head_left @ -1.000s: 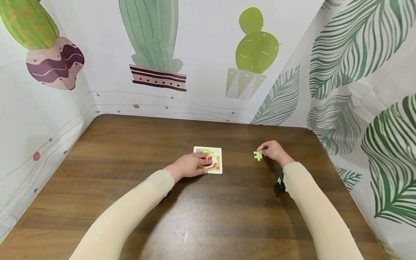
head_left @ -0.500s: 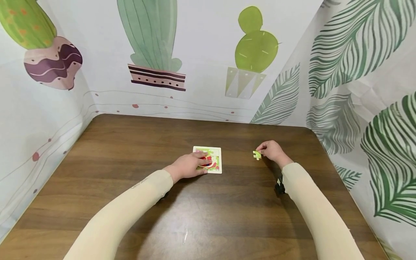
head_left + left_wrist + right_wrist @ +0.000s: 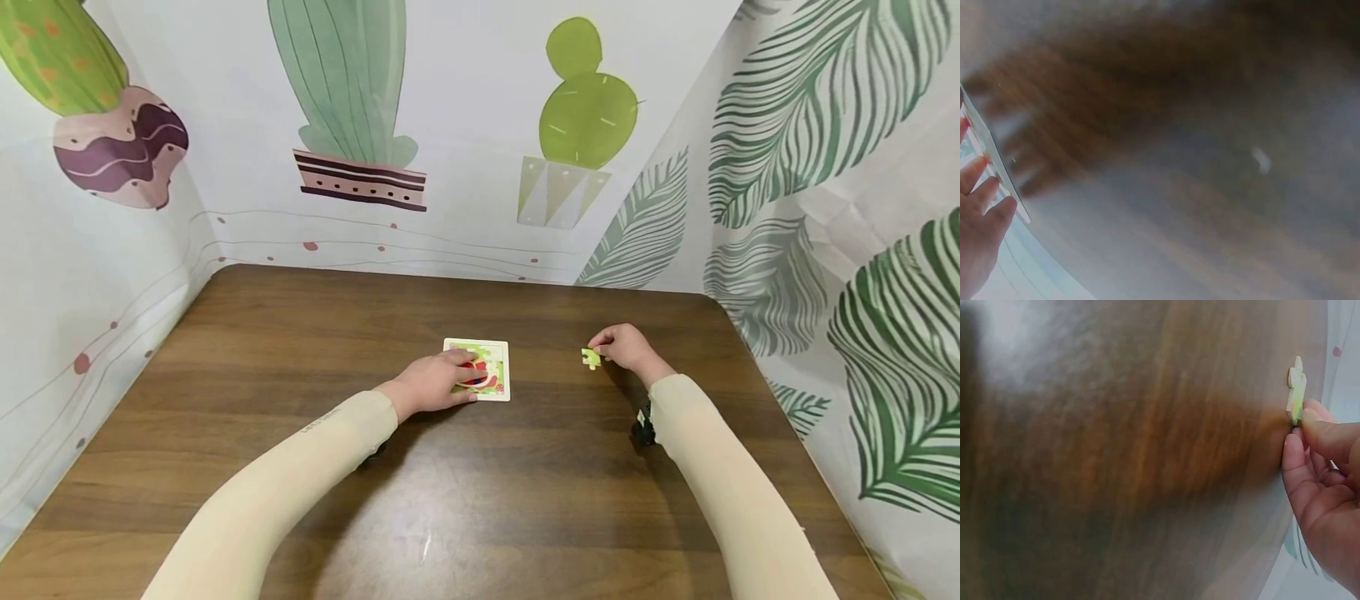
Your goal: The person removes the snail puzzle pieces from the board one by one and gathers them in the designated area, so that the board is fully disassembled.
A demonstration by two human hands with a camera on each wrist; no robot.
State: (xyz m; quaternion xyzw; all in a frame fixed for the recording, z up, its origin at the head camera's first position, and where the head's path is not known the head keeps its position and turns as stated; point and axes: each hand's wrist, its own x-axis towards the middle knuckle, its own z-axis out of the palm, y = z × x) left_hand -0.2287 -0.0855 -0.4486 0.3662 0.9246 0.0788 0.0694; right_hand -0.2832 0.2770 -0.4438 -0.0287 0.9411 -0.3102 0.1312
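Note:
A small square jigsaw puzzle (image 3: 507,373) in a white frame lies on the table, showing a green, red and pink picture. My left hand (image 3: 429,384) rests across its left part with spread fingers, hiding some of the picture. In the left wrist view, the fingertips of that hand (image 3: 982,231) lie over the frame's edge (image 3: 997,162). Off to the right, my right hand (image 3: 628,347) pinches a yellow-green puzzle piece (image 3: 590,359) between thumb and fingers. The right wrist view shows this piece (image 3: 1297,397) nearly edge-on, standing up from the fingertips.
The brown wooden table (image 3: 480,483) reaches back to a white wall covering (image 3: 465,225) printed with cacti and leaves. A black wrist device (image 3: 643,427) sits under the right sleeve (image 3: 731,483).
The head view has shifted slightly. My left hand stays on the jigsaw puzzle, and my right hand keeps the piece in nearly the same place.

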